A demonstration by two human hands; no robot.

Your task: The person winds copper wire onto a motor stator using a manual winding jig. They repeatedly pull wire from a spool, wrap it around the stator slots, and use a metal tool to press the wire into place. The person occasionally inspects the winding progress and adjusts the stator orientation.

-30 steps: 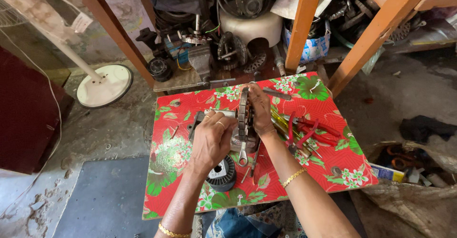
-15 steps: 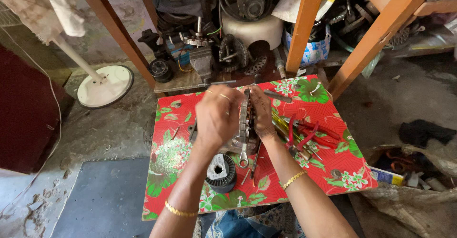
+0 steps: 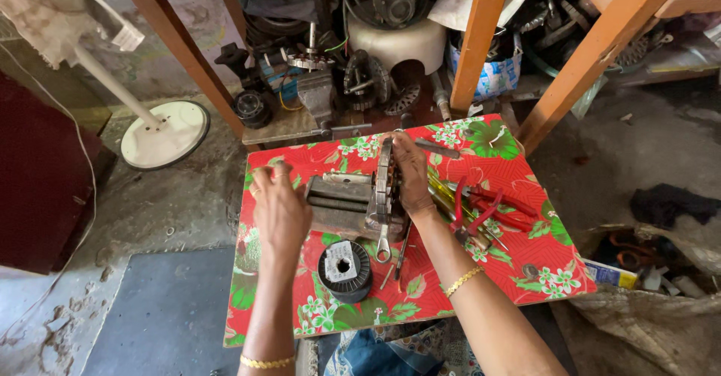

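The right hand (image 3: 411, 177) gripped a flat, round, laminated metal stator (image 3: 385, 188) standing on edge on the red floral board (image 3: 518, 263). The left hand (image 3: 279, 207) hovered, fingers loosely spread, beside grey metal blocks (image 3: 338, 199). A black wire spool (image 3: 345, 269), wrench (image 3: 384, 242) and red-handled pliers (image 3: 481, 207) lay near. Concrete floor (image 3: 173, 211) surrounded the board.

The left hand (image 3: 279, 205) is off the round metal motor part (image 3: 386, 184) now and sits further left, open and flat, just beside the grey metal block (image 3: 338, 199); half a second ago it covered that block and pressed against the motor part; a second ago it lay lower, near the black wire spool (image 3: 345, 269); the block, hidden under the hand before, now shows; the view itself has shifted slightly downward and to the right.
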